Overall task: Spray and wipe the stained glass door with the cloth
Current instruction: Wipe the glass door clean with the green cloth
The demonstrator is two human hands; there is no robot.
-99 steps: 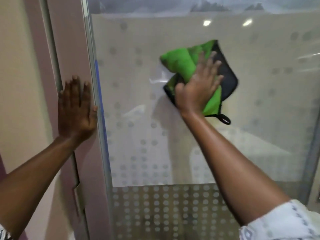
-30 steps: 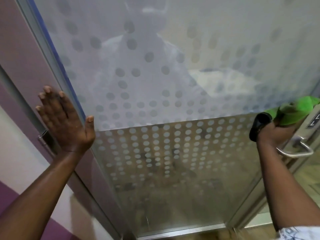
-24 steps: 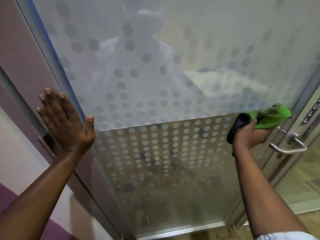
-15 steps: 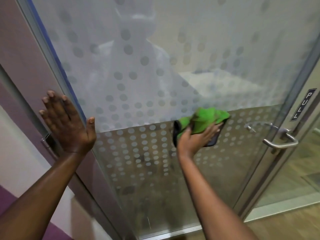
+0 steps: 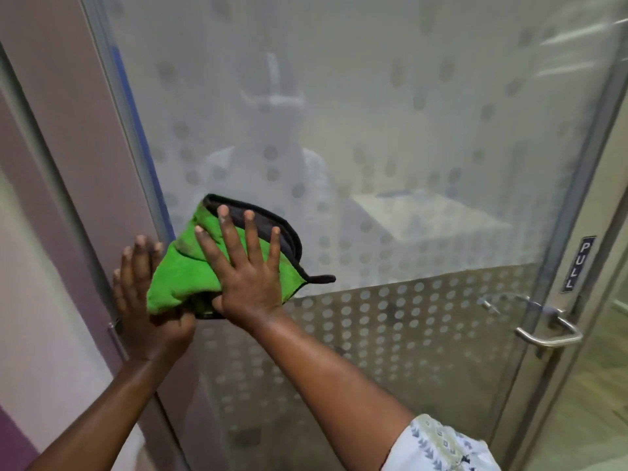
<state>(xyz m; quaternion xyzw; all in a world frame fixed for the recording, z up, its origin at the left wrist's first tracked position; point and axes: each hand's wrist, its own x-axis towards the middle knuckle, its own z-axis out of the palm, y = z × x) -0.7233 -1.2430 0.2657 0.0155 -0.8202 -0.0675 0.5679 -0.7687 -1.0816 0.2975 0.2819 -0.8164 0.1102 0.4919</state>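
Note:
The frosted glass door (image 5: 390, 137) with a dotted pattern fills the view. A green cloth (image 5: 185, 266) with a black edge and loop lies flat against the glass near the door's left edge. My right hand (image 5: 244, 266) presses on it with fingers spread. My left hand (image 5: 142, 294) rests flat on the door frame beside the glass, its thumb side partly hidden under the cloth. No spray bottle is in view.
A metal lever handle (image 5: 547, 331) and a "PULL" label (image 5: 577, 263) sit at the door's right edge. A pinkish frame and wall (image 5: 51, 164) run along the left. A person's reflection shows in the glass. Floor is visible at the lower right.
My right hand has swept the cloth leftward across the glass from the handle side to the left edge, beside my left hand. My left hand has stayed on the frame.

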